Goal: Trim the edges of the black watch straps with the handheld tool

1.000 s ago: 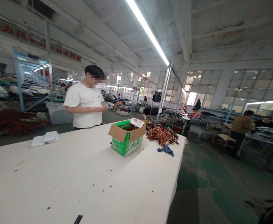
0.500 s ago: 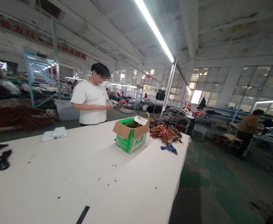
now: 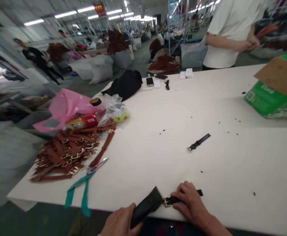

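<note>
My left hand (image 3: 120, 220) is wrapped round a long black leather-like piece (image 3: 147, 206), whose broad end points up and to the right; its exact kind cannot be made out. Close to that end lies the gold buckle of a short black buckle strap (image 3: 174, 200). My right hand (image 3: 190, 204) is closed over this strap on the table, and the strap's black tip sticks out past the fingers. Farther up the table rests another short black buckle strap (image 3: 199, 142), touched by neither hand.
Brown straps with metal rings (image 3: 67, 152) are heaped at left, beside teal-ribboned scissors (image 3: 98, 165) and a pink plastic bag (image 3: 71, 106). A black cloth heap (image 3: 126, 83) lies farther back. At right stands a green carton (image 3: 268, 98); a person in white (image 3: 231, 36) stands across the table.
My view has swung left and down. Both hands, the black pieces they hold and the brown strap heap now show. The carton appears at the right edge.
</note>
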`<state>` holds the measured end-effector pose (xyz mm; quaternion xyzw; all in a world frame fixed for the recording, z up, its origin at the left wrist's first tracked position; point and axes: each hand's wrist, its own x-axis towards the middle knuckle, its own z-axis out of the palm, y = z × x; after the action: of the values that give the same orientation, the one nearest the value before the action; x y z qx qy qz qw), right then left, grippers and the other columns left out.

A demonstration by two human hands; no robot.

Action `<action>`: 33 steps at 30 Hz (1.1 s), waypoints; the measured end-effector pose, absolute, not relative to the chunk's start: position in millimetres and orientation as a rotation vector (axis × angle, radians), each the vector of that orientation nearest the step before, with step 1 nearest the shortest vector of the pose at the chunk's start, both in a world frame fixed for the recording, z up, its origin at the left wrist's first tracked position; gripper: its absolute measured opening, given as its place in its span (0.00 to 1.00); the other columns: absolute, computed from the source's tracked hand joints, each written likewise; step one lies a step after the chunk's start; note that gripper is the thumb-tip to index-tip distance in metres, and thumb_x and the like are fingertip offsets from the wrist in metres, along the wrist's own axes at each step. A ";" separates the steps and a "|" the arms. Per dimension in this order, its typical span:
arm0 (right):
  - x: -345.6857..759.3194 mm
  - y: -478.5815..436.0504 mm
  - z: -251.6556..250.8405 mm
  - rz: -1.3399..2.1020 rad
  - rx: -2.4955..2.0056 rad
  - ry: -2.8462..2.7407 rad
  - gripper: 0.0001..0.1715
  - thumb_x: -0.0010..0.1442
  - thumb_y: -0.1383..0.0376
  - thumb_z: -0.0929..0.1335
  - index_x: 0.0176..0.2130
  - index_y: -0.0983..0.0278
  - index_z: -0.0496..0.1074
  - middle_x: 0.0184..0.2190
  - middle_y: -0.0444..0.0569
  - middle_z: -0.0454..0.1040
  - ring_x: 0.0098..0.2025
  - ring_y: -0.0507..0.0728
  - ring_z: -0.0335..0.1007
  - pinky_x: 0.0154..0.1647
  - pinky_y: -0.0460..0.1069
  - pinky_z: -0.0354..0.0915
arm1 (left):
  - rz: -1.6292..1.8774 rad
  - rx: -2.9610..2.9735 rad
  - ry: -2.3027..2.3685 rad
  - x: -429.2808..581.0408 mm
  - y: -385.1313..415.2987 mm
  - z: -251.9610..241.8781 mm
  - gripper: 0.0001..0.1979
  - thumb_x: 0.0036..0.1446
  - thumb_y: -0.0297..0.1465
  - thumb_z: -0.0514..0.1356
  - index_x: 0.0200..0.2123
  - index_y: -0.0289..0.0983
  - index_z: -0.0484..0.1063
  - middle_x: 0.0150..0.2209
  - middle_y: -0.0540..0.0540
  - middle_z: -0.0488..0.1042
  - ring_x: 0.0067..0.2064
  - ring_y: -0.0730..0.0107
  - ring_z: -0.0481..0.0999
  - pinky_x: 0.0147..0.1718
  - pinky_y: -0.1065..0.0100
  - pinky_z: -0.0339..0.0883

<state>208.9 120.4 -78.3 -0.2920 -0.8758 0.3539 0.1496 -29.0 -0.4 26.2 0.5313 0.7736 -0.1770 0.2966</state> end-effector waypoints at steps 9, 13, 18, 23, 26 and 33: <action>214.0 121.2 -79.7 1.044 -0.844 -2.514 0.10 0.55 0.58 0.64 0.38 0.57 0.69 0.32 0.48 0.65 0.36 0.56 0.57 0.37 0.53 0.53 | -0.446 1.516 1.955 10.4 23.7 26.6 0.17 0.50 0.40 0.49 0.42 0.40 0.64 0.37 0.43 0.73 0.40 0.57 0.71 0.38 0.60 0.62; 214.5 121.4 -82.0 1.043 -0.893 -2.469 0.09 0.53 0.58 0.66 0.35 0.59 0.69 0.31 0.47 0.66 0.36 0.56 0.57 0.36 0.53 0.54 | -0.444 1.539 1.982 12.5 33.0 23.7 0.15 0.50 0.40 0.49 0.38 0.41 0.66 0.35 0.44 0.73 0.37 0.59 0.72 0.35 0.63 0.63; 215.4 120.3 -81.8 1.053 -0.877 -2.447 0.11 0.53 0.58 0.66 0.38 0.57 0.69 0.32 0.47 0.66 0.37 0.56 0.57 0.37 0.53 0.54 | -0.467 1.551 1.970 -8.8 30.0 28.3 0.14 0.47 0.40 0.52 0.36 0.42 0.67 0.33 0.45 0.74 0.37 0.59 0.72 0.34 0.63 0.63; 214.1 119.9 -76.3 1.049 -0.883 -2.427 0.12 0.51 0.59 0.66 0.37 0.59 0.69 0.32 0.47 0.65 0.37 0.57 0.57 0.38 0.54 0.53 | -0.524 1.576 1.947 -15.0 29.1 29.6 0.14 0.47 0.39 0.51 0.36 0.42 0.67 0.33 0.45 0.73 0.37 0.60 0.72 0.34 0.64 0.62; 213.1 120.6 -70.6 1.050 -0.882 -2.458 0.15 0.50 0.59 0.66 0.40 0.58 0.68 0.33 0.47 0.65 0.37 0.57 0.57 0.38 0.54 0.52 | -0.528 1.588 1.961 -12.0 28.4 26.8 0.14 0.48 0.40 0.50 0.37 0.42 0.67 0.33 0.45 0.73 0.37 0.59 0.72 0.34 0.63 0.62; 211.1 119.1 -69.4 1.041 -0.907 -2.457 0.10 0.48 0.64 0.66 0.34 0.59 0.69 0.31 0.46 0.64 0.36 0.56 0.56 0.38 0.54 0.50 | -0.541 1.569 1.969 -7.6 27.2 26.9 0.15 0.49 0.42 0.50 0.37 0.41 0.66 0.33 0.44 0.74 0.36 0.58 0.72 0.34 0.62 0.63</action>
<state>211.1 119.1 -69.4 -0.3175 -0.8605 0.3645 0.1611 -7.6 27.2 26.9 0.5851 0.7341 -0.2018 0.2794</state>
